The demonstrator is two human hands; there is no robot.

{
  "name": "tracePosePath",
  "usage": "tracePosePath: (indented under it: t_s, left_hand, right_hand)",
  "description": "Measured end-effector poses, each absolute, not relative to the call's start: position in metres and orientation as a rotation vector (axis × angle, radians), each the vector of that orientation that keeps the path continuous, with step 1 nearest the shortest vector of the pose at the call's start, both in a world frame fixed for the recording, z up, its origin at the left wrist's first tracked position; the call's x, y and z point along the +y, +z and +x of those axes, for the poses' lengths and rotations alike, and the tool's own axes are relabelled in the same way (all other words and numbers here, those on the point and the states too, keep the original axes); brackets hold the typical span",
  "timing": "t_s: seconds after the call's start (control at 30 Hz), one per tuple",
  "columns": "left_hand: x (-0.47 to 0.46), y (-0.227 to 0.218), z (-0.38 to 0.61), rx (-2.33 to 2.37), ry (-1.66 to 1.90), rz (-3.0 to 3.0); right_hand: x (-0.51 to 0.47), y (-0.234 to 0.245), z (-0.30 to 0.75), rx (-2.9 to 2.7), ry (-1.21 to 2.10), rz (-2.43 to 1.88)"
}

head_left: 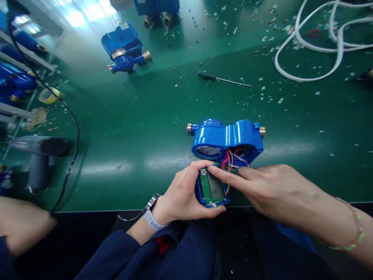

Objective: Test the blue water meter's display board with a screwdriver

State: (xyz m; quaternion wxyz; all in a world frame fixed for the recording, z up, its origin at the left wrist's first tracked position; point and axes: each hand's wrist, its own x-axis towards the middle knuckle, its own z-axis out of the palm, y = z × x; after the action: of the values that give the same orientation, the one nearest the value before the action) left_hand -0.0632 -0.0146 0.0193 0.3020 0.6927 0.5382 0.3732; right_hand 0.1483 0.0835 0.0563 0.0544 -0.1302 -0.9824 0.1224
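My left hand (183, 190), with a watch and a pale band at the wrist, grips a small blue module with a green circuit board and a grey display (216, 187). Its thumb lies along the near edge. From the right comes my right hand (259, 184), a beaded bracelet on its wrist. The index finger is stretched out to the module's far corner, and the other fingers are bent near the wires; its thumb is hidden. Red, yellow and white wires (230, 159) run from the module into a blue water meter (227, 136) with brass ends, lying just beyond.
A screwdriver (224, 79) lies farther back, near a looped white cord (279, 66). Another blue meter (125, 48) stands back left. A heat gun (39, 155), black cable (78, 132) and tape roll (49, 95) are at the left. Another person's forearm (23, 221) enters there. Scraps dot the green table (140, 124).
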Motion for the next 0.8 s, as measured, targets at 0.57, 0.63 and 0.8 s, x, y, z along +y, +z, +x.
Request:
tracePosePath:
  t_s: [0.57, 0.63, 0.8]
  left_hand:
    - [-0.018, 0.021, -0.056, 1.441, 1.037, 1.643]
    - [-0.019, 0.021, -0.054, 1.459, 1.036, 1.672]
    - [-0.019, 0.022, -0.052, 1.491, 1.026, 1.726]
  right_hand:
    - [0.091, 0.07, 0.154, -2.882, 0.524, -0.489]
    - [0.091, 0.073, 0.15, -2.897, 0.474, -0.493]
    - [0.091, 0.073, 0.149, -2.969, 0.417, -0.533]
